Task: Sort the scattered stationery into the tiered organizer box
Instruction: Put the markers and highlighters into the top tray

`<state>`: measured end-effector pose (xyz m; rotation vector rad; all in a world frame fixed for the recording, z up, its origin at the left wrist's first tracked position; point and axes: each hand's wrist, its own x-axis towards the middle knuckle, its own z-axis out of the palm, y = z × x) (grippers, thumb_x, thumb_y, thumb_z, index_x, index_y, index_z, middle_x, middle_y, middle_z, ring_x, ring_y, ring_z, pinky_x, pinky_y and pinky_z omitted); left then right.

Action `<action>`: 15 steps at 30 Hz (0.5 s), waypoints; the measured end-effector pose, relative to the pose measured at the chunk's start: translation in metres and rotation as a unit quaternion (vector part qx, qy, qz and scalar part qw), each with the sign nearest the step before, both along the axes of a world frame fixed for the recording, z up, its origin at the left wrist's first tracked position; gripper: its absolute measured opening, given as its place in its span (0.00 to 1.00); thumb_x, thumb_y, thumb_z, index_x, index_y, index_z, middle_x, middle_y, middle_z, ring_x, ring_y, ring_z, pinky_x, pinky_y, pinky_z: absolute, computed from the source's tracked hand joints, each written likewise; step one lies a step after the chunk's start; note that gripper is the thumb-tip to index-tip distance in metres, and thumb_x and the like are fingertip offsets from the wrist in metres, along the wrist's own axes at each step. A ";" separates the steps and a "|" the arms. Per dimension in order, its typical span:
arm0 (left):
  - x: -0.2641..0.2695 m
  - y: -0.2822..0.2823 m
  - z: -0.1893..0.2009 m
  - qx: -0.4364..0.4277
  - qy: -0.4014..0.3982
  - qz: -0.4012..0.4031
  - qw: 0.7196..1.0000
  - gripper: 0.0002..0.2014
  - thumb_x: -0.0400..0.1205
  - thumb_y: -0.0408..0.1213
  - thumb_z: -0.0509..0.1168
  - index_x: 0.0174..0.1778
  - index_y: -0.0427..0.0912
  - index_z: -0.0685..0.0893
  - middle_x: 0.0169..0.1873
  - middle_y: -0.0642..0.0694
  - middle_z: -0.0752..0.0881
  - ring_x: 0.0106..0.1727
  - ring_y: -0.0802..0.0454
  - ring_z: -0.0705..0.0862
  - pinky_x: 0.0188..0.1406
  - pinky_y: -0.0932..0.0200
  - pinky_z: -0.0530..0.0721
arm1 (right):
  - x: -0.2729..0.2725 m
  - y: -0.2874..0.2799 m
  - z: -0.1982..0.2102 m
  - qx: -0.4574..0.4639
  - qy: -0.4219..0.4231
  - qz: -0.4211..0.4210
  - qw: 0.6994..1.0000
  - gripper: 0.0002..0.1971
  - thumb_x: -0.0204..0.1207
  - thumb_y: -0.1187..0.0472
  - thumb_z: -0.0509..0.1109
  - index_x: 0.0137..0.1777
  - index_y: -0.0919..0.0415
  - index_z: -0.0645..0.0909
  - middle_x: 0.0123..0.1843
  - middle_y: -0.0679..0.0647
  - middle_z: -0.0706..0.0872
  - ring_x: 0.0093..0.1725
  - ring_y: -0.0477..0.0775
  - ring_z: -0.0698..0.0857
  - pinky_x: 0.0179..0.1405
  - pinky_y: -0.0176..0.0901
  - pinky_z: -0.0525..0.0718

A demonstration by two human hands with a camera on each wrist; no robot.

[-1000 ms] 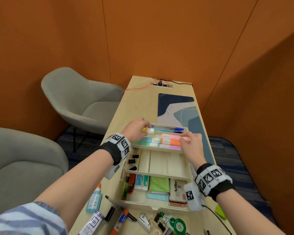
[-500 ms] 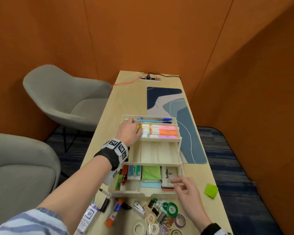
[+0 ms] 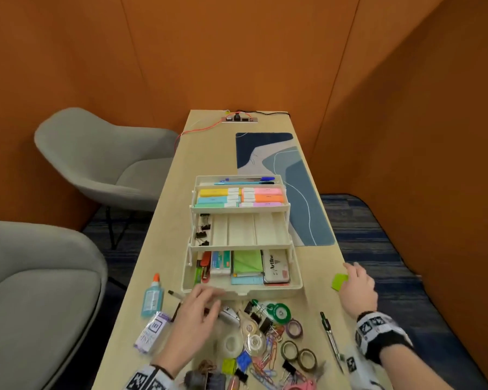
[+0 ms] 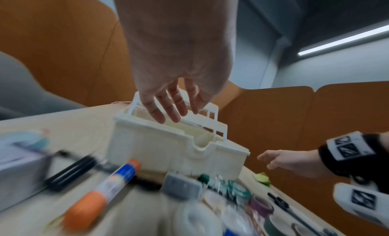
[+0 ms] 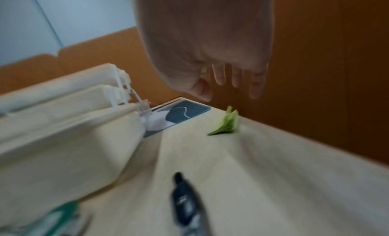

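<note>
The cream tiered organizer box [image 3: 243, 294] stands open in the middle of the table, with highlighters on the top tier, binder clips on the middle one, and notes and a case at the bottom. My left hand [image 3: 209, 301] hovers open over the loose stationery just in front of the box and holds nothing; its straight fingers [image 4: 168, 110] show in the left wrist view above an orange-capped marker [image 4: 109, 188]. My right hand [image 3: 352, 277] is open beside a green sticky-note pad [image 3: 339, 281], its fingers [image 5: 219, 76] hanging above the pad [image 5: 227, 123].
A glue bottle [image 3: 152, 298] and a purple box [image 3: 152, 332] lie front left. Tape rolls [image 3: 293, 350], paper clips [image 3: 265, 361] and a green correction tape [image 3: 279, 312] crowd the near edge. A dark compass [image 3: 331, 337] lies right. A desk mat [image 3: 293, 178] and grey chairs [image 3: 96, 170] are beyond.
My left hand came back from the top tier to the front of the box. My right hand moved from the box's front right corner out to the green pad.
</note>
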<state>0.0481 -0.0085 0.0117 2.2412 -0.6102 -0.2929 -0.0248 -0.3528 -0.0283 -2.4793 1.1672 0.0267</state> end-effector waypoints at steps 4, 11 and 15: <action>-0.013 0.030 -0.016 -0.011 0.004 0.053 0.999 0.10 0.83 0.36 0.63 0.51 0.58 0.83 0.49 0.62 0.79 0.49 0.68 0.80 0.48 0.74 0.75 | 0.004 -0.012 -0.016 0.044 0.109 0.055 0.992 0.18 0.84 0.56 0.52 0.72 0.52 0.71 0.76 0.56 0.71 0.72 0.64 0.70 0.69 0.60 0.72; -0.019 0.056 -0.030 0.010 0.034 0.088 0.996 0.09 0.82 0.34 0.64 0.48 0.55 0.85 0.47 0.58 0.82 0.45 0.67 0.82 0.40 0.73 0.76 | -0.007 0.026 -0.032 -0.031 0.055 0.055 0.996 0.17 0.77 0.65 0.64 0.66 0.60 0.74 0.62 0.63 0.77 0.61 0.64 0.76 0.61 0.52 0.76; -0.019 0.056 -0.034 0.023 0.052 0.094 0.994 0.09 0.82 0.35 0.64 0.48 0.55 0.85 0.48 0.58 0.82 0.42 0.65 0.83 0.40 0.71 0.76 | -0.006 0.017 -0.030 0.117 0.024 -0.037 0.992 0.19 0.72 0.69 0.68 0.64 0.64 0.76 0.64 0.70 0.77 0.63 0.69 0.77 0.62 0.50 0.77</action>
